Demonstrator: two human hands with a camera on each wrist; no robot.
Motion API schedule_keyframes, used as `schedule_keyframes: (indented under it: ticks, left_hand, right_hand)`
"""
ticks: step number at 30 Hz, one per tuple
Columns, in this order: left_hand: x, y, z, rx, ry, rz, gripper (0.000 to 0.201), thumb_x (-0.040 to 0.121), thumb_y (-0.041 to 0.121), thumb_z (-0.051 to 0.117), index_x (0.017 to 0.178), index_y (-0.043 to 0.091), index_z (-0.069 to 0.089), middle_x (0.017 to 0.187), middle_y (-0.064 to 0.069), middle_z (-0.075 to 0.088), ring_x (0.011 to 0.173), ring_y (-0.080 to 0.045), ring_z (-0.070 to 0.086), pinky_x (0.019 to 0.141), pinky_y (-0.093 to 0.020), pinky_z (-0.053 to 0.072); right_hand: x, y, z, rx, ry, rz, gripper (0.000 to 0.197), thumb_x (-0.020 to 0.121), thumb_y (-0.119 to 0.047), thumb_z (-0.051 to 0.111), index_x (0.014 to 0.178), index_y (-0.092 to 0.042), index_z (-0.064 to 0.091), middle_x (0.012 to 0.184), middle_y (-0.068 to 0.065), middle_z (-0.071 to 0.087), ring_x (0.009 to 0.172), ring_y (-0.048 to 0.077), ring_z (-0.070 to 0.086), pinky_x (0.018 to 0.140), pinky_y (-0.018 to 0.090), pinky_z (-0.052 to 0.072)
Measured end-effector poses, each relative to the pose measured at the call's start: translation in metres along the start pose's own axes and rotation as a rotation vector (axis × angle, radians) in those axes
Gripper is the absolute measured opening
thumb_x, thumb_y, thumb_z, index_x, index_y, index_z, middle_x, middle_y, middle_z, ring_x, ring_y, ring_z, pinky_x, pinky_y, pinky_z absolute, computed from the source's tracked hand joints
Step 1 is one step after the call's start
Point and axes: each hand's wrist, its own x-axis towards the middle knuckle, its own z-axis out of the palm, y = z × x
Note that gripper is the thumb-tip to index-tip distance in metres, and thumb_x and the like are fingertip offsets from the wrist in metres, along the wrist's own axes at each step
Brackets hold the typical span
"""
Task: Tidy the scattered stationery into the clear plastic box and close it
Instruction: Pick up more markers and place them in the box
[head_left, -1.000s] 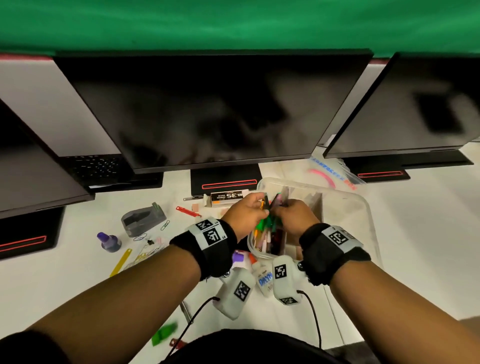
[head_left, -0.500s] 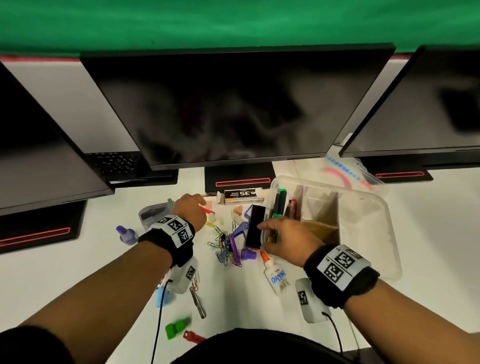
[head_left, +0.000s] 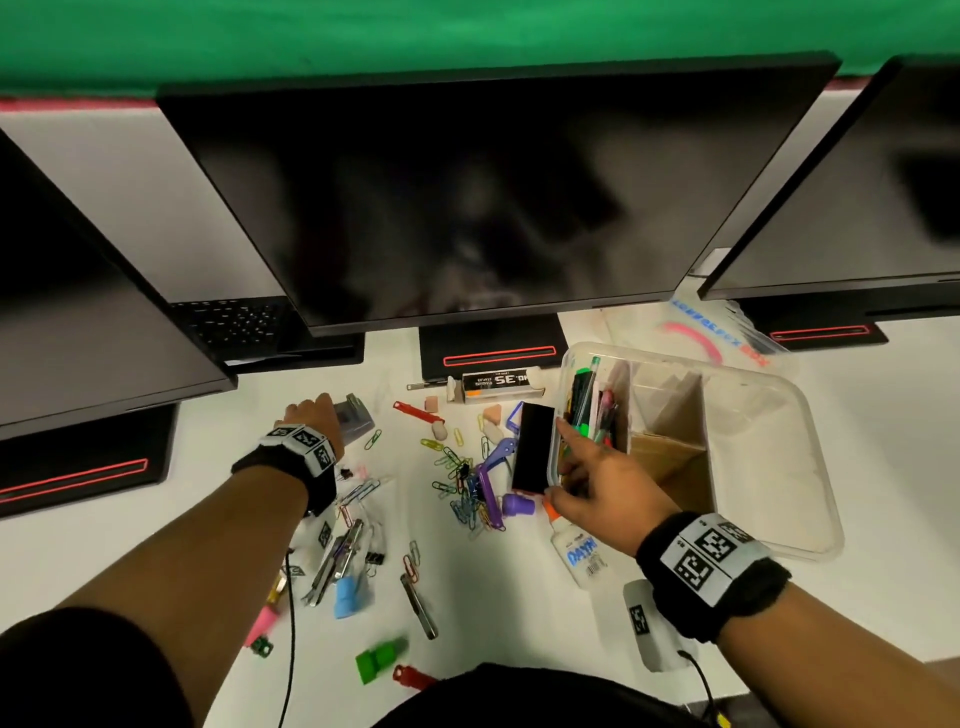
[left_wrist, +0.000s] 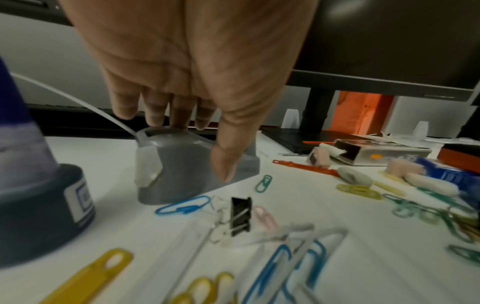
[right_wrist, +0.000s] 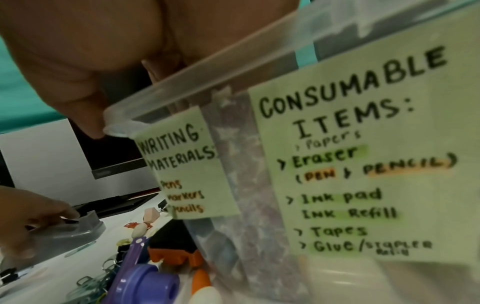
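Note:
The clear plastic box (head_left: 810, 519) stands open at the right, with pens and markers (head_left: 584, 405) in its left compartment. Paper labels show on its wall (right_wrist: 233, 61). My right hand (head_left: 558, 462) lies over its near-left corner: index finger stretched along the left wall, thumb outside by the rim. My left hand (head_left: 324, 410) reaches far left to a grey tape dispenser (left_wrist: 187, 168). Its straight fingers touch the top and the thumb hangs by the near side. Loose paper clips (head_left: 462, 493), a glue bottle (head_left: 579, 553) and a black block (head_left: 532, 447) lie beside the box.
Three dark monitors overhang the back of the white desk. A staples box (head_left: 493, 382) and erasers lie by the middle stand. A dark ink bottle (left_wrist: 31, 185) stands left of the dispenser. Binder clips, a green clip (head_left: 379, 660) and a blue piece (head_left: 350, 592) lie near me.
My left hand left the box, crossed the desk leftward and now touches the grey dispenser. My right hand drew out of the pens and stays at the box's left rim.

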Motion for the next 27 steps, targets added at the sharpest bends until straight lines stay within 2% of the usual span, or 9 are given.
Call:
schedule_keyframes:
  ticks: [2, 6, 10, 12, 15, 19, 21, 25, 27]
  left_hand:
    - [-0.003, -0.001, 0.002, -0.006, -0.046, 0.008, 0.06, 0.072, 0.026, 0.073, 0.121, 0.01, 0.043, 0.12, -0.014, 0.051, 0.11, -0.033, 0.054, 0.093, -0.043, 0.049]
    - [-0.011, 0.004, 0.015, -0.087, -0.051, 0.026, 0.051, 0.083, 0.037, 0.062, 0.12, 0.006, 0.046, 0.122, -0.017, 0.05, 0.109, -0.033, 0.055, 0.089, -0.038, 0.048]
    - [-0.021, 0.012, 0.01, -0.171, -0.004, 0.09, 0.048, 0.078, 0.03, 0.068, 0.115, 0.007, 0.05, 0.116, -0.016, 0.053, 0.101, -0.031, 0.058, 0.084, -0.038, 0.05]
    - [-0.029, 0.02, -0.004, -0.214, 0.039, 0.184, 0.047, 0.075, 0.025, 0.071, 0.114, 0.009, 0.051, 0.114, -0.014, 0.053, 0.102, -0.031, 0.056, 0.085, -0.037, 0.048]
    - [-0.045, 0.041, -0.031, -0.253, 0.09, 0.452, 0.049, 0.071, 0.026, 0.073, 0.115, 0.016, 0.054, 0.11, -0.008, 0.056, 0.102, -0.027, 0.055, 0.082, -0.028, 0.042]
    - [-0.083, 0.08, -0.061, -0.245, 0.104, 0.761, 0.064, 0.071, 0.022, 0.075, 0.129, 0.02, 0.05, 0.12, 0.0, 0.054, 0.11, -0.017, 0.052, 0.089, -0.018, 0.036]
    - [-0.102, 0.102, -0.069, -0.249, 0.098, 0.851, 0.067, 0.071, 0.023, 0.075, 0.132, 0.023, 0.047, 0.124, 0.003, 0.053, 0.112, -0.013, 0.051, 0.093, -0.018, 0.039]
    - [-0.123, 0.137, -0.078, -0.28, 0.051, 0.907, 0.08, 0.068, 0.024, 0.076, 0.137, 0.031, 0.036, 0.129, 0.007, 0.052, 0.117, -0.012, 0.05, 0.1, -0.03, 0.046]
    - [-0.129, 0.149, -0.081, -0.311, 0.024, 0.918, 0.084, 0.069, 0.023, 0.077, 0.139, 0.032, 0.032, 0.129, 0.006, 0.053, 0.117, -0.012, 0.052, 0.099, -0.03, 0.047]
  right_hand:
    - [0.001, 0.002, 0.002, 0.013, 0.008, 0.002, 0.08, 0.084, -0.029, 0.065, 0.15, -0.025, 0.019, 0.115, 0.003, 0.063, 0.096, 0.016, 0.063, 0.091, 0.031, 0.053]
    - [0.001, 0.004, 0.003, 0.012, 0.013, 0.004, 0.08, 0.083, -0.03, 0.065, 0.149, -0.025, 0.02, 0.117, 0.003, 0.062, 0.1, 0.017, 0.063, 0.092, 0.031, 0.053]
    - [0.0, 0.002, 0.002, -0.01, 0.012, 0.004, 0.079, 0.084, -0.031, 0.064, 0.149, -0.025, 0.02, 0.117, 0.002, 0.063, 0.099, 0.015, 0.061, 0.09, 0.023, 0.05]
    - [-0.001, -0.003, -0.004, -0.002, -0.01, 0.008, 0.077, 0.085, -0.029, 0.064, 0.149, -0.024, 0.021, 0.116, 0.001, 0.064, 0.094, 0.01, 0.06, 0.084, 0.017, 0.046]
    - [-0.002, -0.012, -0.02, 0.005, -0.029, 0.011, 0.065, 0.086, -0.025, 0.064, 0.144, -0.022, 0.035, 0.128, 0.003, 0.06, 0.108, 0.016, 0.06, 0.084, 0.014, 0.04]
    - [0.002, -0.029, -0.047, 0.064, 0.033, 0.02, 0.058, 0.082, -0.026, 0.069, 0.135, -0.02, 0.047, 0.133, 0.003, 0.055, 0.114, 0.018, 0.057, 0.098, 0.026, 0.045]
    - [0.001, -0.036, -0.059, 0.05, 0.047, -0.03, 0.065, 0.078, -0.029, 0.073, 0.136, -0.02, 0.046, 0.133, 0.003, 0.053, 0.115, 0.017, 0.054, 0.1, 0.032, 0.046]
    - [-0.004, -0.039, -0.076, -0.062, 0.02, -0.091, 0.057, 0.073, -0.03, 0.076, 0.126, -0.019, 0.056, 0.12, 0.004, 0.059, 0.109, 0.019, 0.055, 0.093, 0.028, 0.044]
    - [-0.006, -0.034, -0.083, -0.089, 0.014, -0.062, 0.052, 0.072, -0.031, 0.077, 0.12, -0.019, 0.061, 0.113, 0.004, 0.062, 0.101, 0.019, 0.057, 0.088, 0.029, 0.047]
